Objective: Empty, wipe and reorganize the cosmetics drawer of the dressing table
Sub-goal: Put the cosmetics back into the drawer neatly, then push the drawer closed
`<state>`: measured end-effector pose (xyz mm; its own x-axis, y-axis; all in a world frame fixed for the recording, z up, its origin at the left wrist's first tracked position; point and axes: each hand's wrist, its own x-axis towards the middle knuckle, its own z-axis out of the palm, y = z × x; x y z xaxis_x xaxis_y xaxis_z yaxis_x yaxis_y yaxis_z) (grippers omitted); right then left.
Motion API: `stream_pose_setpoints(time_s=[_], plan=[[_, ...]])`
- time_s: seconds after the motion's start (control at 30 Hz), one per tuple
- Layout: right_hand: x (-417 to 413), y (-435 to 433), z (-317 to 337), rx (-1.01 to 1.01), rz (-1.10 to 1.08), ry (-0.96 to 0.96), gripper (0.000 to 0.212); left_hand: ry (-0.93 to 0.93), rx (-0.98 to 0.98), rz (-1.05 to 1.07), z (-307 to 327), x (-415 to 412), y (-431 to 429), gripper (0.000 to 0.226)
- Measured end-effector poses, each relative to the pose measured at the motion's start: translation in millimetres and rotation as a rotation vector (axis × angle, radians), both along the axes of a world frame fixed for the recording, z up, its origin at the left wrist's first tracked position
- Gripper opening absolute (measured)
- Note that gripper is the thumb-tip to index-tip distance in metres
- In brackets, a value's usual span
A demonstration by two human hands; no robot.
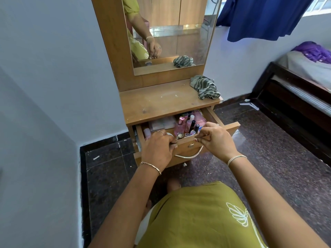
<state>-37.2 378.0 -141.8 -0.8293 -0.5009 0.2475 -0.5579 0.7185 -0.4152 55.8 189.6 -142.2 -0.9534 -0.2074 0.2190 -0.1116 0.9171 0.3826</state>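
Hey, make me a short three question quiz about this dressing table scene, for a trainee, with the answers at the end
1. True or false: the drawer is pulled open and has cosmetics inside.
2. Where does the striped cloth lie? A) inside the drawer B) on the tabletop, right rear corner C) on the floor
3. Fill in: the left hand and the right hand both grip the drawer's ______ edge.

Key
1. True: bottles and tubes fill it, nothing taken out yet.
2. B: it sits crumpled beside the mirror, apart from both hands.
3. Front: the fingers curl over the front panel, above the metal handle.
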Motion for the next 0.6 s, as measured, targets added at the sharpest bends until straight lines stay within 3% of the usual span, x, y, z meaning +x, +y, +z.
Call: stream_pose_setpoints(time_s=[0.6], plan=[[-32,-38,4,0.157,-0.015,0.198,0.007,0.034,-0.24,-0.029,6,-38,-22,0.016]])
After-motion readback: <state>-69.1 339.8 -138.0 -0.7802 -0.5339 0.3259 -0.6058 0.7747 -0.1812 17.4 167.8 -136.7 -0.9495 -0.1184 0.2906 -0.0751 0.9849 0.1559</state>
